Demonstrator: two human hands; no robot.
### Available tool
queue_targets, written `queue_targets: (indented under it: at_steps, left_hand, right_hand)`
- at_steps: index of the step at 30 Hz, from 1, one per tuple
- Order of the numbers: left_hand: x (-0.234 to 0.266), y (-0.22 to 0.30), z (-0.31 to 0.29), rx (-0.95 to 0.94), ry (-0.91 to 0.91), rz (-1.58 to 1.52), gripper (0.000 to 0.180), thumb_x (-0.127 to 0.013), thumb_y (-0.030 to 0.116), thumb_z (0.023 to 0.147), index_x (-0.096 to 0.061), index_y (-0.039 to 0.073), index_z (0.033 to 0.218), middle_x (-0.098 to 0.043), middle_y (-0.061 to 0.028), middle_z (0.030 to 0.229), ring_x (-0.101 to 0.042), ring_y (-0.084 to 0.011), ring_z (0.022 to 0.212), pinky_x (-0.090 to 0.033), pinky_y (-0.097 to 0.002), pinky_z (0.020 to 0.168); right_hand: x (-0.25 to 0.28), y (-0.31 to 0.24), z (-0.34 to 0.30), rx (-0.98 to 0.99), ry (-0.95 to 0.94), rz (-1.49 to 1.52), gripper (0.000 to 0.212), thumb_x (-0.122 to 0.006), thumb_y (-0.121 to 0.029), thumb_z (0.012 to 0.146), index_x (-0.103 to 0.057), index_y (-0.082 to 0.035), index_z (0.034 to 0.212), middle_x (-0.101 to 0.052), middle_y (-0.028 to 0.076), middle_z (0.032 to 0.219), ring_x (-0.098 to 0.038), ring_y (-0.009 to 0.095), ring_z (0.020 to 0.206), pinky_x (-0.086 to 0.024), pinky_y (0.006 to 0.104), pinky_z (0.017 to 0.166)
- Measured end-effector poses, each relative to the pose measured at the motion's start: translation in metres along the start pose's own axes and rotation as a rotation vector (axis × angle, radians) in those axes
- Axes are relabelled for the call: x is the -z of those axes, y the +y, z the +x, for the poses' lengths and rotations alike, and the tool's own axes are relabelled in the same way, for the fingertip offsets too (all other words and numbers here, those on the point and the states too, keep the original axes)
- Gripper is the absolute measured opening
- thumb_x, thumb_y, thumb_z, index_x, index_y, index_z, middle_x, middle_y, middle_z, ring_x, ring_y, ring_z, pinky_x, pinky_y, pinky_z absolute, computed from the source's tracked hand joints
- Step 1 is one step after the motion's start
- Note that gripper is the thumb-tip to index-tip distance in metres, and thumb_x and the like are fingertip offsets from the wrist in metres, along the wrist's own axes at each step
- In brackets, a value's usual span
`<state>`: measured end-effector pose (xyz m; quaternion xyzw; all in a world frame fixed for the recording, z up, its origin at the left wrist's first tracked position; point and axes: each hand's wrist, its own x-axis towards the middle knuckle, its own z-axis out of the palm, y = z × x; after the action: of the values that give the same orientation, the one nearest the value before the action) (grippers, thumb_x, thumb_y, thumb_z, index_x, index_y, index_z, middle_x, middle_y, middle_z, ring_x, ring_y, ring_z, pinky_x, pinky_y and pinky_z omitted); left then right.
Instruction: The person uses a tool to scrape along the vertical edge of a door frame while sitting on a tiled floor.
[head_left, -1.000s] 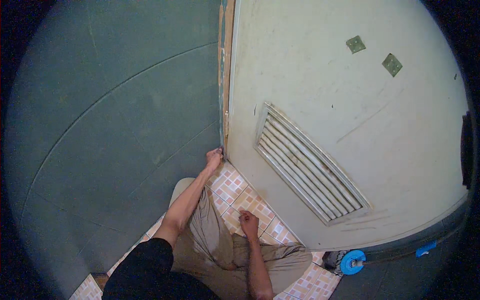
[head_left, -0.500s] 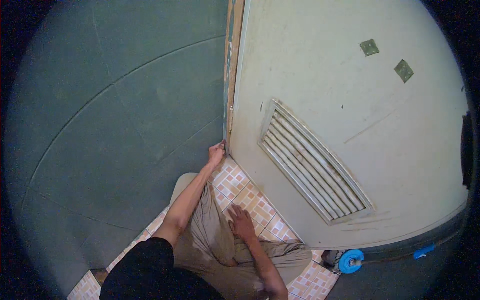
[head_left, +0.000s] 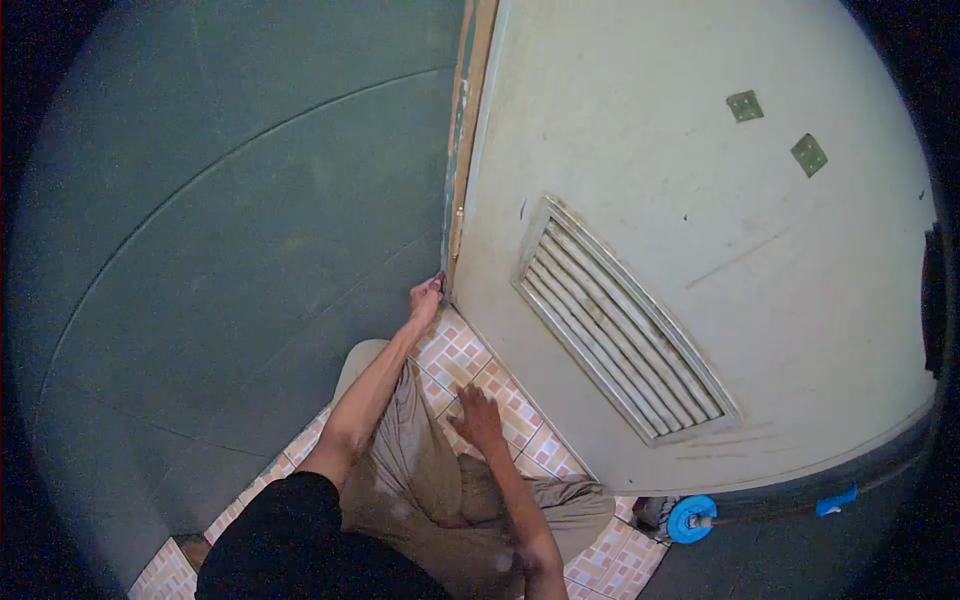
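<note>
left hand (head_left: 426,298) at foot of jamb (head_left: 473,110), jamb runs top centre to centre; fingers bunched, can't tell on what; right hand (head_left: 480,420) lower centre, fingers apart, seems empty; door (head_left: 620,180) swinging could pinch fingers; rough jamb could scrape them

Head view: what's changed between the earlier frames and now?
The right hand, loosely curled a second ago, is now spread open over the tiled floor, slightly left and forward. No clear grasp or release. The left hand stays near the foot of the wooden strip; whether it holds anything is unclear. The door looks unmoved.
</note>
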<state>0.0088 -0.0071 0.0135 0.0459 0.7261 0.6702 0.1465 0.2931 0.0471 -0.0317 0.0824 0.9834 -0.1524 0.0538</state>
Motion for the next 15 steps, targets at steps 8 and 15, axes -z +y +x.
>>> queue_targets:
  at_steps: [8,15]
  left_hand:
    - [0.024,0.001,-0.004,-0.075,0.019,-0.089,0.034,-0.058,0.028,0.102,-0.069,0.006,0.126,-0.053,0.0066,0.07,-0.042,-0.0057,0.063,-0.036,-0.0258,0.057]
    - [0.023,-0.018,0.016,-0.172,0.004,0.02,0.03,-0.056,0.024,0.101,-0.074,0.0,0.099,-0.06,0.0013,0.075,-0.046,-0.0092,0.063,-0.039,-0.0299,0.056]
  right_hand:
    - [-0.03,-0.027,-0.041,0.057,0.231,0.219,0.059,-0.055,-0.028,0.095,-0.04,-0.01,0.15,-0.029,0.018,0.16,-0.031,0.037,0.146,-0.027,0.0537,0.118]
    - [-0.028,-0.013,-0.034,0.1,0.315,0.331,0.05,-0.06,-0.015,0.088,-0.055,-0.006,0.138,-0.048,0.019,0.148,-0.044,0.037,0.138,-0.036,0.0481,0.114]
